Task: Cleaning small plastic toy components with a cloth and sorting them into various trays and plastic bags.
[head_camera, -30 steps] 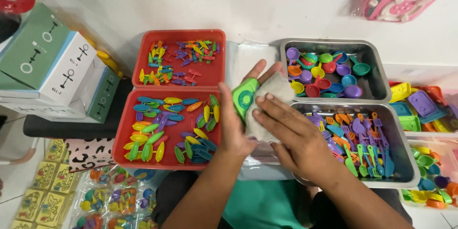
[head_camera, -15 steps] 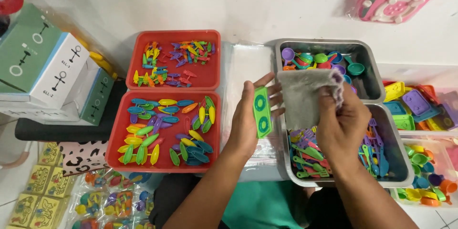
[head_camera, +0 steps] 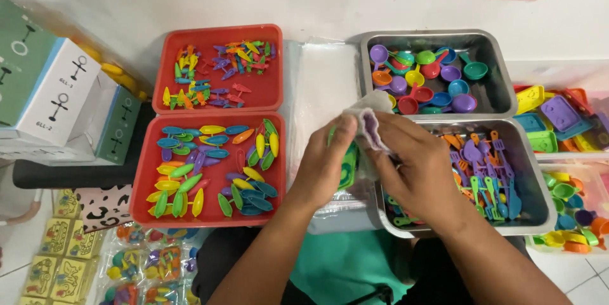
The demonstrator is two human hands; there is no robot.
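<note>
- Your left hand holds the green toy piece at centre.
- Your right hand fingers pinch the grey cloth (12 o'clock of it).
- Loosened grip could drop it into the steel tray at 3 o'clock.

Two trays left, two metal pans right, both hands between them, boxes far left

Light: bright, even, from overhead.
Shadows: soft, faint beneath both hands.
Glare: mild sheen on the shiny steel trays.
Focus: centre sharp; slight blur on the hands.
Edges: mild wide-angle bending.
</note>
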